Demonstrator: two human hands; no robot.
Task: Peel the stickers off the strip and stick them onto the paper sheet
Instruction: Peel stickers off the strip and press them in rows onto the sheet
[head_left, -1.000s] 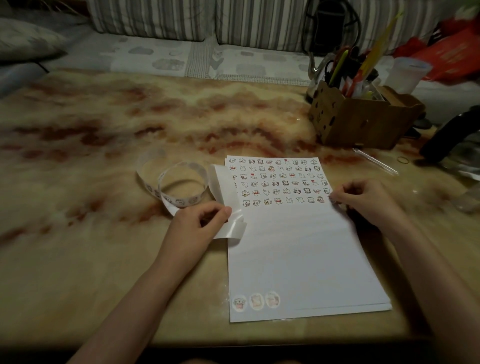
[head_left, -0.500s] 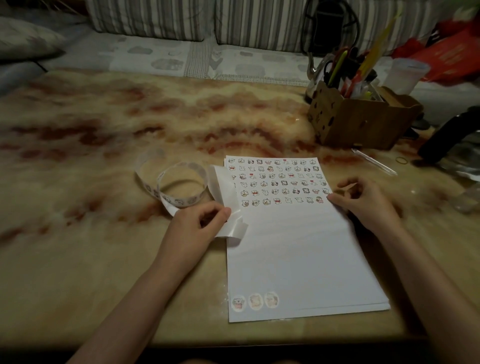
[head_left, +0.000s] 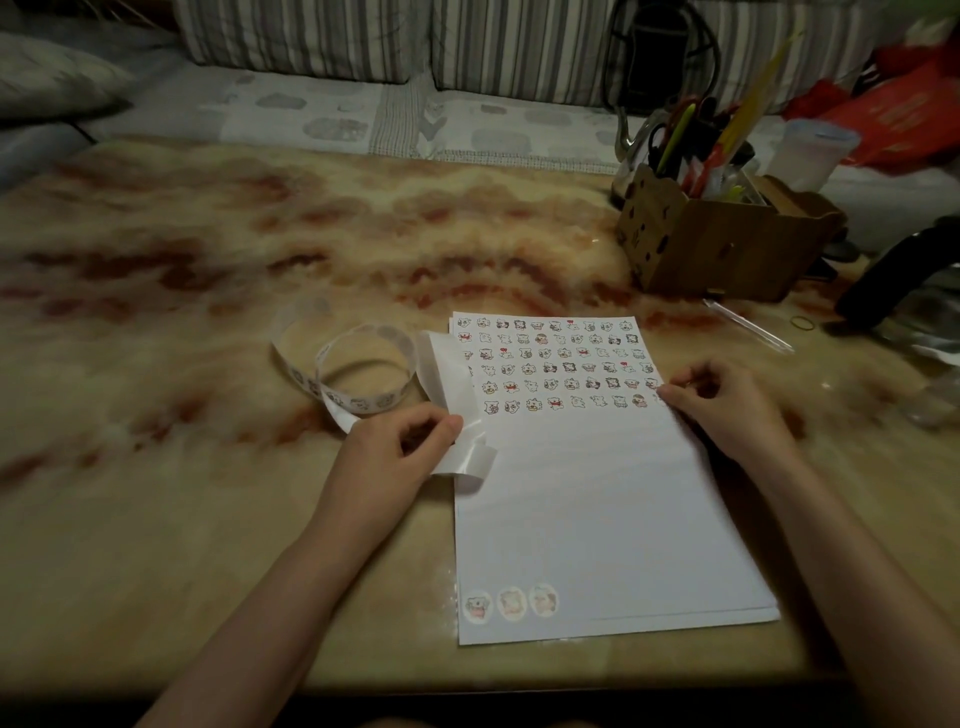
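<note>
Our left hand (head_left: 397, 452) pinched the strip (head_left: 363, 401); what our curled right hand (head_left: 727, 415) held, we couldn't tell. Tugging might have skewed the sheet (head_left: 597, 519) beneath it.

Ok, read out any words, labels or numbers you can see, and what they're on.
Nothing here can be read.
The stickers on the sheet: tiny cartoon figures, no legible letters.
The strip: prints too small to read.
The red bag: pale marks, too blurred.
The box: dark cut-outs, no words.
</note>
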